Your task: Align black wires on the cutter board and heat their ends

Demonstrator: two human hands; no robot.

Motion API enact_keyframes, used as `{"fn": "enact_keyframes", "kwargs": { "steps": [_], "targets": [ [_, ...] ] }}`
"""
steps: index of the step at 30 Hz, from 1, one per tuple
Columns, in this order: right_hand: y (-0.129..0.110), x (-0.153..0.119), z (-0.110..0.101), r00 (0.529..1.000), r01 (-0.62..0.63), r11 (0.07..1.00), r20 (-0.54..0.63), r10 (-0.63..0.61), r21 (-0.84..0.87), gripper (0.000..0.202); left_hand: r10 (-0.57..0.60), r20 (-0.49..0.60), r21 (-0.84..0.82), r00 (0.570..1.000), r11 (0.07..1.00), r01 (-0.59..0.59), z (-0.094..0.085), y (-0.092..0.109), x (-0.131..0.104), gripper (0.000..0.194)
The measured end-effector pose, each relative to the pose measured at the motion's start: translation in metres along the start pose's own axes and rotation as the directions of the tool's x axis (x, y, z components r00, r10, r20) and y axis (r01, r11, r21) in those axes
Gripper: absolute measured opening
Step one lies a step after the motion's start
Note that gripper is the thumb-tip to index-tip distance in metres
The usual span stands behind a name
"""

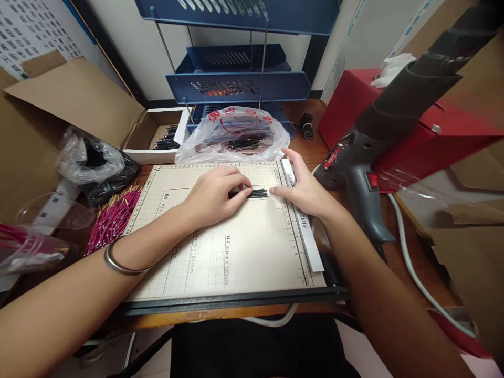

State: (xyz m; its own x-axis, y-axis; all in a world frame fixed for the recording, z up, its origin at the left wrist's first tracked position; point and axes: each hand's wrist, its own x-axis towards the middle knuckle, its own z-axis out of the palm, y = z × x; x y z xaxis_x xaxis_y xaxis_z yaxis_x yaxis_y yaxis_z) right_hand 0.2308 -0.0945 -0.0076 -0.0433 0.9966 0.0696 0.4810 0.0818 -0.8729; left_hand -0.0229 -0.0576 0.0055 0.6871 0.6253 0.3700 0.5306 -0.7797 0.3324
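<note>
Single head cam, looks fwd + down, cutting board [260,257] near

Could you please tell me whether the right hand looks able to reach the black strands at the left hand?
Very likely yes: the right hand has its thumb beside the ends of the black strands protruding from the left hand, with nothing visible between.
</note>
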Motion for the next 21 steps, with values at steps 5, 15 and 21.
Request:
{"fn": "enact_keyframes", "kwargs": {
  "steps": [5, 15, 21],
  "targets": [
    [-0.0063, -0.0003, -0.0026, 0.999, -0.024, 1.000, 0.026, 0.025, -0.007, 0.122, 0.028, 0.050, -0.078, 0.998, 0.997, -0.024, -0.0016, 0.0015, 0.0002, 0.028],
    [-0.0054, -0.0022, -0.0044, 0.998, -0.012, 1.000, 0.065, 0.013, -0.019, 0.134, -0.084, 0.071, -0.175, 0.994, 0.980, 0.095, -0.0020, 0.0013, 0.0032, 0.022],
    [-0.0074, -0.0016, -0.0040, 0.996, -0.027, 0.999, 0.079, 0.030, -0.037, 0.129, -0.155, 0.047, -0.239, 0.987, 0.957, 0.162, -0.0023, 0.0017, 0.0060, 0.018]
  ]
}}
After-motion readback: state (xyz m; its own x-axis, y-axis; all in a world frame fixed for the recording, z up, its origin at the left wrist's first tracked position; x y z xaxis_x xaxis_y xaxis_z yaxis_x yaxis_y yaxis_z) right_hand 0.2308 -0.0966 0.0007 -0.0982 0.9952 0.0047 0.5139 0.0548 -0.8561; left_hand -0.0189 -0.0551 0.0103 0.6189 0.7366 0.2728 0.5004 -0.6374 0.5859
